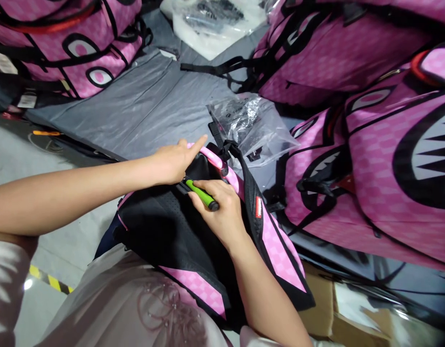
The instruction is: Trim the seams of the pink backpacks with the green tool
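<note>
A pink and black backpack (171, 231) lies back-side up on my lap, its pink top handle (217, 161) pointing away from me. My left hand (173, 161) rests on the top edge of the backpack with the index finger stretched out along the handle and the other fingers curled against the fabric. My right hand (220, 209) is closed around a small tool with a green handle (202, 194), its tip held against the black back panel just below the handle.
A grey sheet (146, 106) covers the surface ahead. Several pink backpacks with shark-mouth and eye prints are piled at the right (388, 159) and top left (70, 43). A clear plastic bag (251, 127) lies beyond the handle. A cardboard box (334, 313) sits low right.
</note>
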Available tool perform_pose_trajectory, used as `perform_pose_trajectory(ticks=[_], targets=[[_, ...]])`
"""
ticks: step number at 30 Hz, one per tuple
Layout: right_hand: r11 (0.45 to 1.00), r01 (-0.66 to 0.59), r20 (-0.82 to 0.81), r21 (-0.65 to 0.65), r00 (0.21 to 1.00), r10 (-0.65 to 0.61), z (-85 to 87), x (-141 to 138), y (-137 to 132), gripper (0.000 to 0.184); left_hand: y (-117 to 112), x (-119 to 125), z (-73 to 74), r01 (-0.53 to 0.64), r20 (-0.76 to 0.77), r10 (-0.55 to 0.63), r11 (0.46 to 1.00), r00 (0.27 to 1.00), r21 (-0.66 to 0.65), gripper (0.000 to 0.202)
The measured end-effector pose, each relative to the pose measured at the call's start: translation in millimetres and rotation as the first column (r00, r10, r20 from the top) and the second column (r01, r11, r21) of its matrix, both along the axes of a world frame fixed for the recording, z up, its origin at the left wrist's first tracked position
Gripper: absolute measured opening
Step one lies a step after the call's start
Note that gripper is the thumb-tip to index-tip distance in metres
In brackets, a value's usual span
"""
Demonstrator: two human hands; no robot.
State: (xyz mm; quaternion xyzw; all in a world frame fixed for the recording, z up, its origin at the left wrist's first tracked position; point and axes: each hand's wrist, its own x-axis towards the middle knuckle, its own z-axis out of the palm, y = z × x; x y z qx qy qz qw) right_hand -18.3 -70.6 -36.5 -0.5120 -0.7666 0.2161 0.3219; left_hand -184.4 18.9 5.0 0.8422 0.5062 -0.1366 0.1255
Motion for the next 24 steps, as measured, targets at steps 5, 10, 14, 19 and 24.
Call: perform_pose_trajectory(ticks=[5, 10, 14, 19, 24], targets=[[0.999, 0.032, -0.054, -0.013, 0.998, -0.033, -1.5, -1.1, -3.7, 0.012, 0.7, -1.2, -2.7, 0.011, 0.027, -0.011, 1.0, 1.0, 0.001, 0.098], [0.997, 0.056, -0.046, -0.057, 0.997, -0.059, 0.2, -2.5, -4.5, 0.015, 1.7, -2.7, -4.4, 0.01, 0.044, -0.009, 1.0, 0.999, -0.016, 0.097], [0.997, -0.005, -0.13, -0.075, 0.991, -0.005, -0.2, -0.2, -4.3, 0.02, 1.6, -2.4, -2.5, 0.01, 0.028, -0.01, 1.0, 1.0, -0.022, 0.099], [0.995, -0.006, -0.137, -0.097, 0.991, -0.007, 0.0, 2.6, -3.4, 0.022, 1.1, -1.2, -0.4, 0.003, 0.01, -0.002, 0.999, 1.0, -0.037, 0.097], [0.996, -0.062, -0.102, -0.056, 0.993, 0.057, 1.0, 1.2, -1.9, 0.023, 2.3, -2.2, -4.2, 0.008, 0.036, -0.007, 1.0, 0.999, -0.026, 0.099]])
